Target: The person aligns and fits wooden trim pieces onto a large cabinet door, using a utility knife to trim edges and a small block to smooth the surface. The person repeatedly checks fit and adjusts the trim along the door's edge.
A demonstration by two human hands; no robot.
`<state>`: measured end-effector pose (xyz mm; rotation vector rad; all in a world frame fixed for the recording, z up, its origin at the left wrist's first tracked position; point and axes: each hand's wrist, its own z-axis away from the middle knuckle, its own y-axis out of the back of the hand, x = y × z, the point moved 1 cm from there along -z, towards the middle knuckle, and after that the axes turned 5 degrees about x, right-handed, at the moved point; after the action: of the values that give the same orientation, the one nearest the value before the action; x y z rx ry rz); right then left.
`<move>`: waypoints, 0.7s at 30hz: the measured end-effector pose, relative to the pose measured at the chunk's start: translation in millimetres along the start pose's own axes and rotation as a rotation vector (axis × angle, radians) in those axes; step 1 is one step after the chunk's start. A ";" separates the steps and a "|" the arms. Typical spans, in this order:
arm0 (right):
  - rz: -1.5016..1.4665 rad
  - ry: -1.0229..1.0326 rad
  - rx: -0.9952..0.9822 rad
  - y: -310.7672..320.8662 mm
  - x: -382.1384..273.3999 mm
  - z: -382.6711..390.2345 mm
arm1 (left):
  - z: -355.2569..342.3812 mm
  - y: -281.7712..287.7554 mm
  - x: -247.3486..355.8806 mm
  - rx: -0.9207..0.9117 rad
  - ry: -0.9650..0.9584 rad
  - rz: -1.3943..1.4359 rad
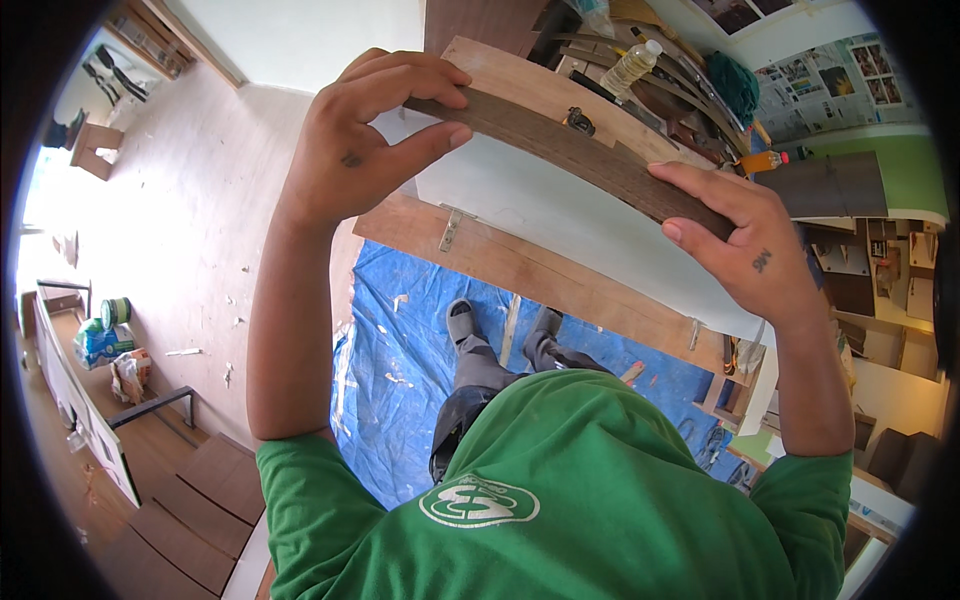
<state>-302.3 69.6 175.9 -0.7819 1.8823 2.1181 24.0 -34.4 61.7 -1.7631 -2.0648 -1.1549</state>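
Observation:
A long dark brown wood-grain strip (545,138) spans the space between my hands at the far side, looking bowed in this wide view. My left hand (355,145) pinches its left end, fingers over the top and thumb on the near side. Toward the other end, my right hand (745,230) grips it between fingers and thumb. Directly below lies a pale white panel (580,215); whether the strip is joined to it I cannot tell. Nearer to me runs a light wooden board (560,270) with a metal hinge (451,229) on it.
Beyond the strip, a wooden surface (510,75) bears a black tape measure (579,121), a clear bottle (632,65) and assorted pieces. An orange bottle (764,161) is at the right. Blue tarp (390,310) with scraps lies underfoot; dark brown boards (195,510) are at lower left.

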 end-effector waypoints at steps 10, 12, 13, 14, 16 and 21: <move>0.008 -0.019 0.000 -4.7 1.2 2.1 | 1.1 -0.1 2.5 0.014 -0.003 0.005; 0.017 -0.016 -0.005 -4.4 1.0 2.3 | 1.3 0.3 3.4 0.012 0.006 0.015; 0.017 -0.017 -0.006 -4.5 1.5 2.0 | 1.5 0.3 3.7 0.011 0.011 0.020; 0.017 -0.017 -0.007 -4.6 2.3 1.3 | 2.0 0.7 3.2 0.001 0.018 0.013; 0.010 -0.024 -0.009 -4.5 2.3 1.4 | 3.3 2.0 1.7 -0.020 0.031 0.001; -0.008 -0.057 -0.021 -5.3 0.9 0.7 | 4.3 1.1 1.1 -0.012 0.028 -0.005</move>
<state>-300.7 71.0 170.9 -0.7241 1.8285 2.1360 26.1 -30.7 59.9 -1.7385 -2.0516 -1.1888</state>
